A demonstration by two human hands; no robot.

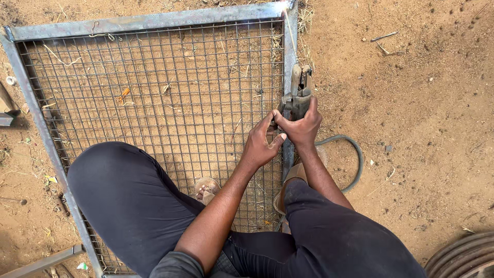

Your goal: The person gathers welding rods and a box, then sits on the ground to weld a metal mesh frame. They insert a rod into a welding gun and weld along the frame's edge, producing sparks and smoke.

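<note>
I crouch over a grey steel frame (149,21) filled with wire mesh (154,87), lying flat on bare earth. My right hand (302,123) grips the handle of a worn welding electrode holder (299,88) that rests against the frame's right bar (290,46). A thin rod runs up from the holder along that bar. My left hand (261,143) sits beside the right one, fingers curled at the base of the holder, touching it. My knees in dark trousers spread to both sides, and my sandalled feet stand on the mesh and the right bar.
A grey cable (355,154) loops from the holder across the dirt on the right. Loose steel bars lie at the left edge (6,110) and bottom left (43,262). Curved ribbed metal (463,257) shows at the bottom right. Straw and twigs litter the ground.
</note>
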